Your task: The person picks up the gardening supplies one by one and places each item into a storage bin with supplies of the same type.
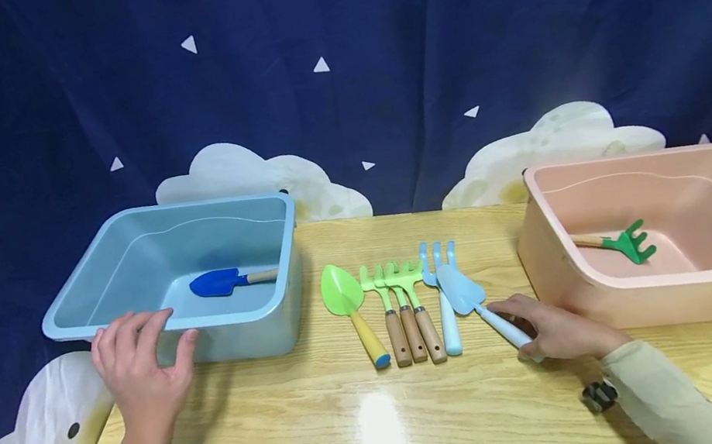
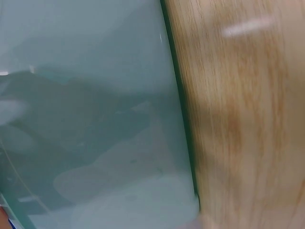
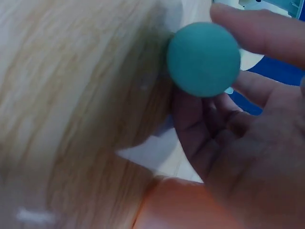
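Observation:
A light blue trowel (image 1: pixel 505 327) lies slanted on the table, its blade over a light blue hand fork (image 1: pixel 449 323). My right hand (image 1: pixel 560 325) holds the trowel's handle, thumb on one side and fingers on the other. In the right wrist view the round handle end (image 3: pixel 203 59) sits between thumb and fingers. My left hand (image 1: pixel 144 375) is at the front rim of the blue bin (image 1: pixel 241 335), fingers loosely bent; whether they touch it I cannot tell. A dark blue trowel (image 1: pixel 218 283) lies inside that bin.
Left of the blue tools lie a green trowel with a yellow handle (image 1: pixel 368 338) and several green hand forks (image 1: pixel 430 335) with wooden handles. At the right, a pink bin (image 1: pixel 624 303) holds a green rake (image 1: pixel 630 244). A dark blue curtain (image 1: pixel 338 115) hangs behind the table.

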A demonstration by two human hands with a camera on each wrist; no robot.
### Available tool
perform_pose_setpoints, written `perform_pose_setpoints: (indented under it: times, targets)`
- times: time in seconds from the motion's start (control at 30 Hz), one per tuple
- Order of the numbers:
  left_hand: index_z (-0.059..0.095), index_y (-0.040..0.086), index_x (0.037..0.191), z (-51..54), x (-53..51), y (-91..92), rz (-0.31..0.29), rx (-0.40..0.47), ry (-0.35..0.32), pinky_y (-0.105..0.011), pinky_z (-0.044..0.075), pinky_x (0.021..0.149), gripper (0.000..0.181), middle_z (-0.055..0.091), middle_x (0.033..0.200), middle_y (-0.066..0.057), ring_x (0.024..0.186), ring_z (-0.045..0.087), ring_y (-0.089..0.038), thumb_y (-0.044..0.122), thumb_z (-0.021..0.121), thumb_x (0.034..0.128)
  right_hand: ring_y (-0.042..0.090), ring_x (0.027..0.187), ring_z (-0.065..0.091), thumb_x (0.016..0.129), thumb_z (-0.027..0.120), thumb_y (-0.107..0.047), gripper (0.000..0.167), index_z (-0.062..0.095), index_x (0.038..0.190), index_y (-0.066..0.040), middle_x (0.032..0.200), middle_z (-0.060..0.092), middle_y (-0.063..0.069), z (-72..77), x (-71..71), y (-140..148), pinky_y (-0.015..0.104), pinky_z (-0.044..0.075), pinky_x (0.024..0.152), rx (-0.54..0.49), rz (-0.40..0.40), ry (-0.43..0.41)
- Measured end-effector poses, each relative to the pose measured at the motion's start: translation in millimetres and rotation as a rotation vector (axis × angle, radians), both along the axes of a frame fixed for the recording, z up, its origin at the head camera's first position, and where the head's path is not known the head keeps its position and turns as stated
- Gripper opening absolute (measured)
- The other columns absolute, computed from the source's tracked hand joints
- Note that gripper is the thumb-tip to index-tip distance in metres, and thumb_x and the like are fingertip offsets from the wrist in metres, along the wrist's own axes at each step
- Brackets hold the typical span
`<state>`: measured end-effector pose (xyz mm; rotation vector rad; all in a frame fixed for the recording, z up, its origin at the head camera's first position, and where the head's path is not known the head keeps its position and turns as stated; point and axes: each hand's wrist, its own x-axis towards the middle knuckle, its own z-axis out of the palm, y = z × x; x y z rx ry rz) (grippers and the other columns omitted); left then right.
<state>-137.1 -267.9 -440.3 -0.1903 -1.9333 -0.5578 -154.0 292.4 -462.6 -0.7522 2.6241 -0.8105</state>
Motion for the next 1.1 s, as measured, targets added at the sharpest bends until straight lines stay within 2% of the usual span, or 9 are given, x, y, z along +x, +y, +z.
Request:
perform_pose_setpoints:
  times: [0.1,0.23,0.43,0.63,0.8,0.9,1.1]
  targets:
    - [0.073,0.0,0.1,1.1,1.0,-0.6,0.002,-0.002,-0.003,-0.062,0.026,0.106,0.065,0.066,0.095,-0.022,0.106,0.053,-0.044,0.063,0.057,0.09,0.008,0.093,0.052,0.074,0.079,-0.007,0.074,0.05,0.141,0.002,0.113,0.058,0.008,1.7,0.1,-1.1,0.023,0.047,0.077,0.028,-0.011,0.008]
    - [0.073,0.0,0.099,1.3,0.7,-0.1,0.0,-0.001,0.005,-0.061,0.027,0.106,0.065,0.066,0.095,-0.022,0.105,0.053,-0.044,0.063,0.058,0.0899,0.007,0.084,0.051,0.071,0.082,-0.008,0.068,0.057,0.133,0.001,0.103,0.06,0.004,3.2,2.5,-3.1,0.022,0.045,0.071,0.086,-0.042,0.041]
    - [0.073,0.0,0.099,1.0,0.9,-0.1,0.002,0.002,0.007,-0.061,0.026,0.106,0.066,0.066,0.095,-0.022,0.106,0.053,-0.044,0.063,0.058,0.0895,0.009,0.082,0.052,0.07,0.083,-0.007,0.064,0.061,0.13,-0.002,0.102,0.062,0.003,4.6,3.0,-4.8,0.023,0.045,0.07,0.127,-0.078,0.047]
    - [0.073,0.0,0.1,0.4,1.3,-0.4,-0.002,0.002,-0.005,-0.061,0.025,0.109,0.066,0.066,0.096,-0.022,0.107,0.053,-0.044,0.064,0.058,0.0896,0.009,0.087,0.055,0.074,0.08,-0.004,0.064,0.057,0.133,0.002,0.104,0.065,0.005,6.5,2.1,-3.3,0.022,0.047,0.072,0.049,-0.075,-0.021]
    - [0.073,0.0,0.1,0.9,1.2,-0.8,0.0,0.002,-0.01,-0.062,0.025,0.108,0.066,0.067,0.097,-0.022,0.107,0.053,-0.044,0.064,0.057,0.0894,0.014,0.103,0.06,0.078,0.078,-0.005,0.067,0.054,0.14,-0.004,0.124,0.066,0.013,6.2,0.3,-0.7,0.024,0.05,0.08,0.019,-0.036,-0.03]
    - [0.073,0.0,0.1,1.2,0.9,-0.4,-0.001,0.0,-0.007,-0.062,0.026,0.108,0.066,0.067,0.096,-0.022,0.106,0.053,-0.044,0.064,0.058,0.0894,0.017,0.112,0.059,0.079,0.077,-0.004,0.069,0.051,0.143,-0.006,0.133,0.062,0.018,4.1,-0.4,1.0,0.023,0.051,0.084,-0.027,-0.031,-0.07]
    - [0.073,0.0,0.1,1.6,1.3,-0.6,-0.003,0.0,-0.008,-0.061,0.026,0.107,0.067,0.066,0.096,-0.022,0.106,0.053,-0.044,0.064,0.057,0.0894,0.012,0.108,0.059,0.079,0.077,-0.005,0.071,0.049,0.144,-0.006,0.131,0.062,0.017,1.5,-0.8,2.6,0.021,0.05,0.084,-0.11,-0.036,-0.138]
